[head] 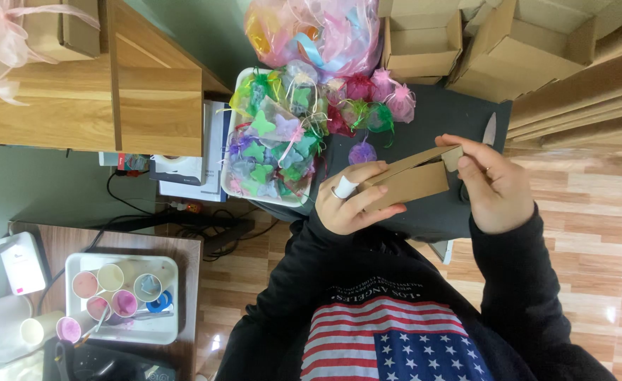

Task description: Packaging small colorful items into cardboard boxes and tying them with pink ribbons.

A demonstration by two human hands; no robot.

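A flat brown cardboard box blank (408, 182) is held between both hands above a dark table (445, 113). My left hand (349, 201), with a white wrap on one finger, grips its lower left end. My right hand (491, 185) pinches the flap at its right end. Just beyond the left hand a small purple organza pouch (361, 152) lies on the table. A white tray (237, 185) full of sheer pouches holding coloured butterfly shapes sits to the left of the hands.
Several pink, red and green pouches (371, 102) and a big clear bag of pouches (311, 35) lie farther off. Open cardboard boxes (424, 42) stand at the top right. A knife (489, 130) lies near my right hand. A tray of cups (124, 296) sits lower left.
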